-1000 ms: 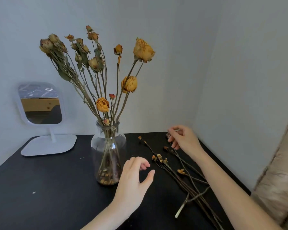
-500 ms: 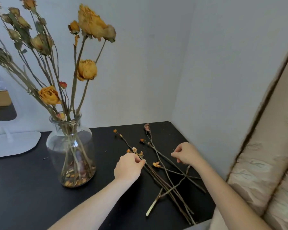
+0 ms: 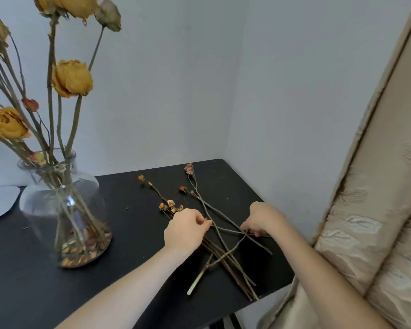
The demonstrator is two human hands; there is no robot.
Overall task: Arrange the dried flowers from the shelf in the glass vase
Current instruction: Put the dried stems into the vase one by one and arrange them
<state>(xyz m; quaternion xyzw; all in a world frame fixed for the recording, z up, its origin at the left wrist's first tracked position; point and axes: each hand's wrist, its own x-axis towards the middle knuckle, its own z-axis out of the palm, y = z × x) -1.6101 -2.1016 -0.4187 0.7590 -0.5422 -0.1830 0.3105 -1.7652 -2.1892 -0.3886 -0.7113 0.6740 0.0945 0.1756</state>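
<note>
Head view, loose stems lying flat, blooms pointing away

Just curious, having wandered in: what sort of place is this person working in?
Most likely a corner of a home, perhaps a bedroom: a small black table against plain walls, a beige patterned curtain at the right, and a glass vase of dried flowers, with loose stems lying beside it.
</note>
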